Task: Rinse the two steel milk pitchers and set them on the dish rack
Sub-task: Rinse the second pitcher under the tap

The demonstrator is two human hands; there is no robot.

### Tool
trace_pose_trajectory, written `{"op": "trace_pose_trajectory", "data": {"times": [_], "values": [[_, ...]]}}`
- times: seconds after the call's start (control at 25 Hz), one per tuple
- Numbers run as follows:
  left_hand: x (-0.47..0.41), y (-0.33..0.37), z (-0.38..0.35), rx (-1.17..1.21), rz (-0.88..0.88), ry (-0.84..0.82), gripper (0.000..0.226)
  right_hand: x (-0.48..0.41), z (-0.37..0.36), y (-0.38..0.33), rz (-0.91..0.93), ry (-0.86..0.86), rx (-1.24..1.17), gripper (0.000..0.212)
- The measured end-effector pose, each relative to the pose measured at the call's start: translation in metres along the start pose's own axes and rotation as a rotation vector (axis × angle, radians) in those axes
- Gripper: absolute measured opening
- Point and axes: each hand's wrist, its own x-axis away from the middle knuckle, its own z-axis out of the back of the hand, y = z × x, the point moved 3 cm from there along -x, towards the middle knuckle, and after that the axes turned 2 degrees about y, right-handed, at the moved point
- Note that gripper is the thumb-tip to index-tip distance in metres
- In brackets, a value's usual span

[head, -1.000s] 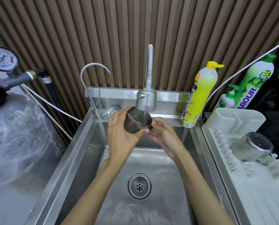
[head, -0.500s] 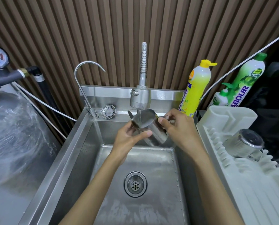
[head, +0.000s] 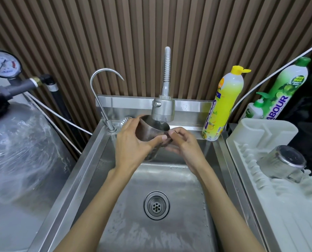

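Observation:
A steel milk pitcher (head: 149, 130) is held mouth-up just under the spray faucet head (head: 163, 110), above the steel sink (head: 104, 160). My left hand (head: 131, 144) wraps its left side, thumb across the front. My right hand (head: 184, 144) holds its right side, where the handle is hidden behind my fingers. The second steel pitcher (head: 283, 163) lies tilted, bottom facing me, on the white dish rack (head: 260, 135) at the right.
A thin gooseneck tap (head: 100, 91) stands at the sink's back left. A yellow soap bottle (head: 222, 104) and green bottles (head: 286, 88) stand at the back right. A plastic-wrapped tank (head: 20, 148) with a pressure gauge (head: 3, 64) fills the left. The drain (head: 156, 206) sits mid-basin.
The pitcher has moved back left under the faucet head and turned upright. My right hand came back from the pitcher's upper right to its lower right side.

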Motion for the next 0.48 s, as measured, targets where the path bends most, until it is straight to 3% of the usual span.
{"op": "trace_pose_trajectory", "data": {"times": [0.16, 0.32, 0.4, 0.48], "values": [[0.011, -0.01, -0.004, 0.045, 0.291, -0.061, 0.055, 0.008, 0.01, -0.022, 0.017, 0.143, 0.339, 0.02], [0.023, -0.012, -0.027, 0.467, 0.477, -0.298, 0.029, 0.022, 0.015, -0.063, 0.217, 0.255, 0.923, 0.02], [0.022, -0.011, -0.039, 0.604, 0.473, -0.321, 0.038, 0.026, 0.016, -0.069, 0.241, 0.247, 0.971, 0.014], [0.016, -0.008, -0.045, 0.68, 0.432, -0.249, 0.055, 0.022, 0.022, -0.066, 0.242, 0.216, 0.862, 0.01]]}}
